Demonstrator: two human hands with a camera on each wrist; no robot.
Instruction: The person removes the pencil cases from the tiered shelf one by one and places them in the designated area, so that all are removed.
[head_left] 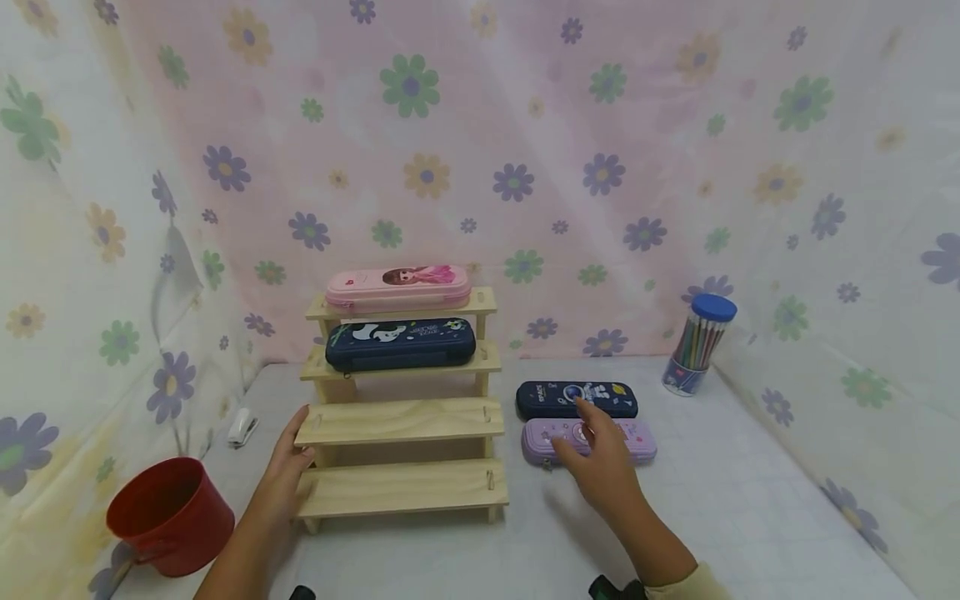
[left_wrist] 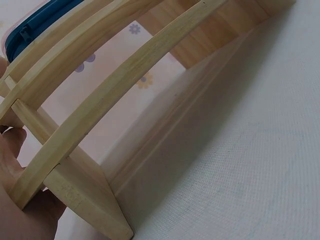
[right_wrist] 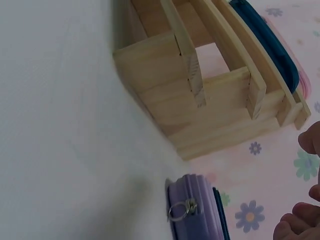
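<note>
A stepped wooden shelf rack (head_left: 401, 487) stands on the white-covered table. My left hand (head_left: 283, 473) grips its left end near the second board from the bottom; in the left wrist view, thumb and fingers lie around the board's end. On the top step lies a pink pencil case (head_left: 360, 287) with a doll picture, and one step below, a dark blue panda pencil case (head_left: 401, 354). My right hand (head_left: 606, 468) hovers over a purple pencil case (head_left: 637, 442), thumb and fingers spread, holding nothing. Behind the purple one lies a navy space pencil case (head_left: 551, 400).
A red mug-like pot (head_left: 195, 521) sits at the front left, with a small white object (head_left: 242, 427) behind it. At the back right stands a blue-lidded tub of pencils (head_left: 693, 346). Flowered curtains (head_left: 562, 125) enclose the back and sides.
</note>
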